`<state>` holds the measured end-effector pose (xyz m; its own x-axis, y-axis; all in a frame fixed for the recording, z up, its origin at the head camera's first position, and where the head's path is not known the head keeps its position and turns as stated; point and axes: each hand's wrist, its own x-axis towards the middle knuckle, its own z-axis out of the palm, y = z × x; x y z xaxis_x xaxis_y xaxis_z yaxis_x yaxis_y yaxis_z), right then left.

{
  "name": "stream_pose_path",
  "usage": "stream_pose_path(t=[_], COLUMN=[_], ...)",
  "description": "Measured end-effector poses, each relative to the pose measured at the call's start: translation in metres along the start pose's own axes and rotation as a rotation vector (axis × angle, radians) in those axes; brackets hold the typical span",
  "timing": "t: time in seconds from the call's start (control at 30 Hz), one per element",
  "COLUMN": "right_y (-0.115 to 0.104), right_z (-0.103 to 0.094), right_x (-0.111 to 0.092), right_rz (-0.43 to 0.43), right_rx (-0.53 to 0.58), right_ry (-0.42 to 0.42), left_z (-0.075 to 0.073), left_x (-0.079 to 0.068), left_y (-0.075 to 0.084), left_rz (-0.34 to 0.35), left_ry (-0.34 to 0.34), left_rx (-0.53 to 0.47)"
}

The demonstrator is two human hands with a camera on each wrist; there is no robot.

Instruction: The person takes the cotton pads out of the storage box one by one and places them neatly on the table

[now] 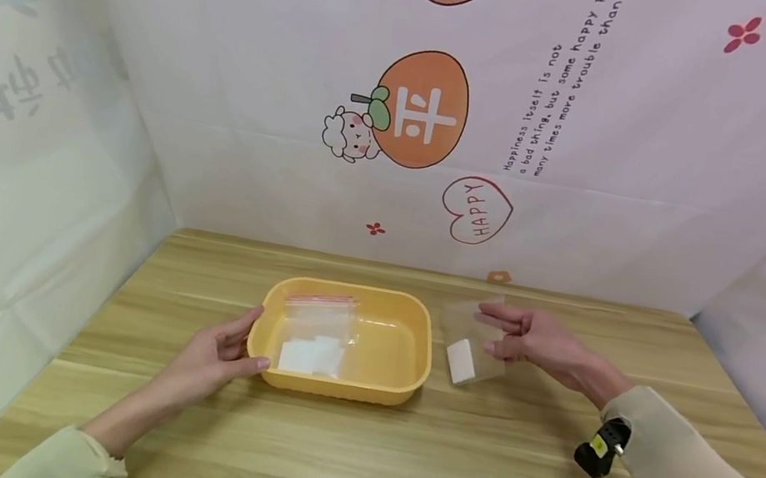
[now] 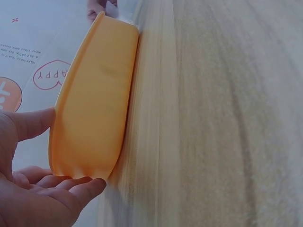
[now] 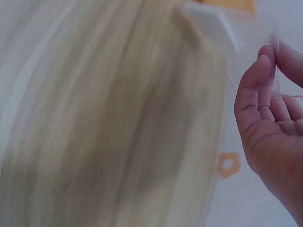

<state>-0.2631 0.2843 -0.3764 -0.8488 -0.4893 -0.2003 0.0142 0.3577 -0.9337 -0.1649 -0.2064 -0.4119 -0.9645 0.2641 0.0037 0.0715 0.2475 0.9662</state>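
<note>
Seemingly mid-transfer, our left hand (image 1: 207, 360) grips the yellow tray (image 1: 386, 354), our right hand (image 1: 538, 345) pinches a clear bag (image 1: 461, 327) beside it, and we likely must clear the rim (image 1: 343, 388) next.

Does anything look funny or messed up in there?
Yes, the writing on the white backdrop looks odd: it's turned sideways, climbing upward instead of running across. I see nothing spilled or broken around the yellow tray.

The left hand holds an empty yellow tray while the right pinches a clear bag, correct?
The yellow tray isn't empty: the head view shows at least one clear bag inside. The left hand does hold the tray; the right hand pinches another bag.
</note>
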Motion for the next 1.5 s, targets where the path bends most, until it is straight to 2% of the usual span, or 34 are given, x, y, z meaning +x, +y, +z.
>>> stream_pose_path(t=[0.27,0.5,0.7,0.9,1.07,1.17,1.5], right_y=[0.019,0.023,0.029,0.029,0.026,0.025,0.030], right_z=[-0.006,-0.008,-0.009,-0.005,0.000,0.002,-0.001], right_x=[0.005,0.011,0.017,0.019,0.021,0.022,0.028], right_rz=[0.040,0.078,0.081,0.047,0.002,0.005,-0.019], right_rx=[-0.051,-0.187,-0.241,-0.301,-0.411,-0.469,-0.517], right_ry=[0.010,0.055,0.078,0.110,0.123,0.131,0.134], left_z=[0.001,0.001,0.000,0.001,0.000,0.000,0.001], left_x=[0.000,-0.001,-0.001,-0.001,-0.001,-0.002,0.000], left_y=[0.000,0.001,0.002,0.003,0.003,0.003,0.003], left_rz=[-0.009,-0.015,-0.008,-0.002,0.002,0.003,0.007], left_ry=[0.002,-0.001,-0.011,-0.012,-0.013,-0.014,-0.013], left_rx=[-0.016,-0.012,-0.015,-0.020,-0.018,-0.013,-0.008])
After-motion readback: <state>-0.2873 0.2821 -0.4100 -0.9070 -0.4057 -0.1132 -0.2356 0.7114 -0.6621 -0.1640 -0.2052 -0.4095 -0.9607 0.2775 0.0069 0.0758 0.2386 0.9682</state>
